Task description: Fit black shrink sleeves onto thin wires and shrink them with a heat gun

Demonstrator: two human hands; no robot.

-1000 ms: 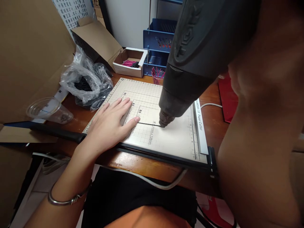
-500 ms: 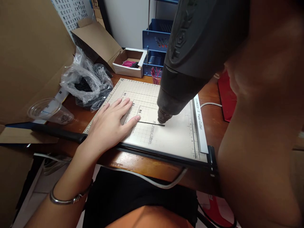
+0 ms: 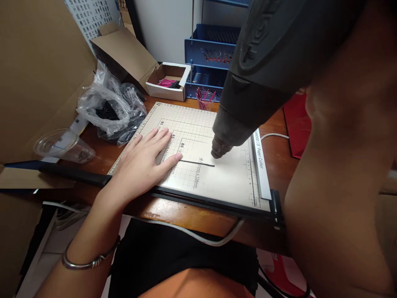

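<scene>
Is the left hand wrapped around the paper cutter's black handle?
No, the left hand lies flat, fingers extended, on the paper cutter, its thumb at the thin black strand.

The right grip [image 3: 335,91] is dim and blurred, most of its fingers out of sight behind the heat gun [image 3: 248,91] — whose body runs off the top edge, its raised lettering cut there. One end of the thin black strip [image 3: 198,164] is hidden under the left grip's [image 3: 144,161] thumb, and that grip also covers part of the cutter board [image 3: 223,186]. Beyond the right grip, the gun blocks some of the blue rack [image 3: 207,51], which the top edge trims. Past the left grip, the dark contents of the plastic bag [image 3: 108,87] are too small to tell — likewise the print on the paper [image 3: 89,18].
</scene>
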